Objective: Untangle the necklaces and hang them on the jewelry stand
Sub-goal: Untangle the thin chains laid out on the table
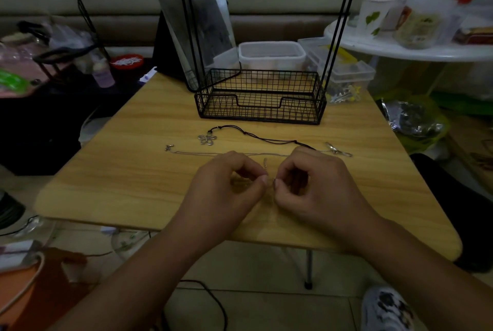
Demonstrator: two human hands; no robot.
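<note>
Near the table's (133, 165) front edge, the left hand (226, 189) and right hand (314, 192) pinch a thin chain (265, 164), mostly hidden. The cord necklace (266, 139) lies mid-table; the jewelry stand (260, 96), top cropped, occupies the back edge.

The tabletop (149, 144) is light yellowish wood with darker grain streaks. The jewelry stand (260, 98) is black wire, its basket a grid mesh. One necklace has a black cord (269, 139) and a silver flower pendant (207, 139); another is a thin silver chain (197, 153). A white cup (374, 14) bears green leaves. A red lid (126, 61) is marked in white.
</note>
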